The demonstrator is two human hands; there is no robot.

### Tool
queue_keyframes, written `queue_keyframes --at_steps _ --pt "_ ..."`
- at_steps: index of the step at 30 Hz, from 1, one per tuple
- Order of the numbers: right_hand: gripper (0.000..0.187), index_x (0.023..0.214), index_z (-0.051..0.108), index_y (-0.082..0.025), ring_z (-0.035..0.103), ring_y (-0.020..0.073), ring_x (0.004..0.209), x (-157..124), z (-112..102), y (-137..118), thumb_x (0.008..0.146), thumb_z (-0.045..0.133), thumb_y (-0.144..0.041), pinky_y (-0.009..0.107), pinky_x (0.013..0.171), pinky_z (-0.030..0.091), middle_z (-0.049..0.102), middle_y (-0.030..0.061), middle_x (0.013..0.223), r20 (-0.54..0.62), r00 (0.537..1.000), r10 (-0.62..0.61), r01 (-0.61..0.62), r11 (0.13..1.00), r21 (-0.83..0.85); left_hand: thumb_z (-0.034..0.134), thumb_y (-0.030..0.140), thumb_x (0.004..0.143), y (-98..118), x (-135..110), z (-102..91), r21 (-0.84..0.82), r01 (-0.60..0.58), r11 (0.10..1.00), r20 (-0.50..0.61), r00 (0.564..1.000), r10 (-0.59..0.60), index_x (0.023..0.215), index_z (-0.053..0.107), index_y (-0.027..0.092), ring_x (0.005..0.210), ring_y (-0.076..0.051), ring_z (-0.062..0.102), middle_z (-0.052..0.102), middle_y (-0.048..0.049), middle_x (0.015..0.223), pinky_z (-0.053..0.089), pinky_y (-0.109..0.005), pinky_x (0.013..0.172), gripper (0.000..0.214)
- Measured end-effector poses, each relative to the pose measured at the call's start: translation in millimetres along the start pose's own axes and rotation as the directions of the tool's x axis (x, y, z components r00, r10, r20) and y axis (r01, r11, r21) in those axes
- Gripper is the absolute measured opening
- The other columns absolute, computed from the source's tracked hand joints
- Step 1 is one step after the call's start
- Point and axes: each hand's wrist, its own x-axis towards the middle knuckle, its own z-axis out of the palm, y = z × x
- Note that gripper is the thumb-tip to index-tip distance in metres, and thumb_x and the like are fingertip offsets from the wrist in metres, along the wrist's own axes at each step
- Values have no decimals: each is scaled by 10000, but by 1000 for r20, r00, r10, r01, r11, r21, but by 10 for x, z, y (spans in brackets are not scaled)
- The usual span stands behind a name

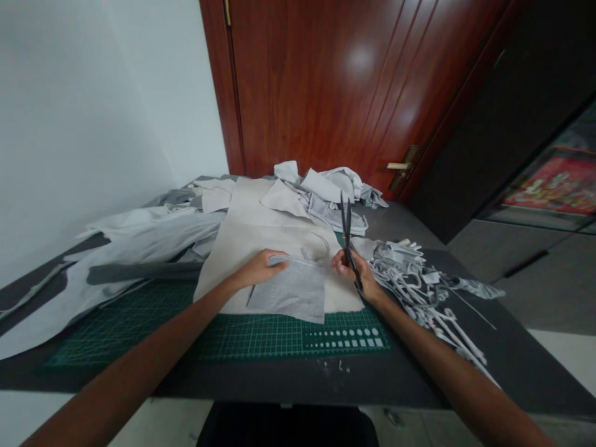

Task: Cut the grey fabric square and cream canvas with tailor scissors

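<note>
My left hand (261,268) pinches the upper left edge of a light grey fabric piece (293,292), thumb on top. That piece lies over a large cream cloth (251,233) spread on the table. In my right hand (356,271) is a pair of black scissors (347,226), its blades pointing up and away from me and slightly parted. The scissors are to the right of the grey fabric, apart from it. A thin pale strip curves on the cream cloth just beyond the fabric's top edge.
Beneath the cloth lies a green cutting mat (265,338). Long grey and white fabric (153,239) is heaped at left, folded pieces (326,186) at the back. Tangled cut strips (410,279) pile up at right on the dark table (470,329). A wooden door (316,87) stands behind.
</note>
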Motion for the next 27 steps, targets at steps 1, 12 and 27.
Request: queue_keyframes --at_steps 1,12,27 --pt "421 965 630 -230 577 188 745 46 34 57 812 739 -607 328 722 471 647 23 868 10 1000 18 -18 999 38 744 377 737 -27 67 -17 -10 4 1000 -36 999 -4 857 782 247 923 -264 731 807 -27 925 560 -404 938 181" --pt "353 972 598 -253 450 154 586 287 117 277 853 679 -575 321 601 390 534 -18 715 74 988 138 -155 927 341 699 458 826 -324 303 0 -359 95 929 -322 921 -219 1116 738 176 989 -288 733 790 -94 1099 595 -448 892 406" --pt "229 866 594 -264 383 167 571 342 40 217 936 536 -474 338 595 437 419 -21 701 -31 918 395 -315 774 550 783 422 738 -207 235 -27 -477 180 860 -150 948 -282 914 787 207 828 -260 719 796 -47 900 576 -408 807 278"
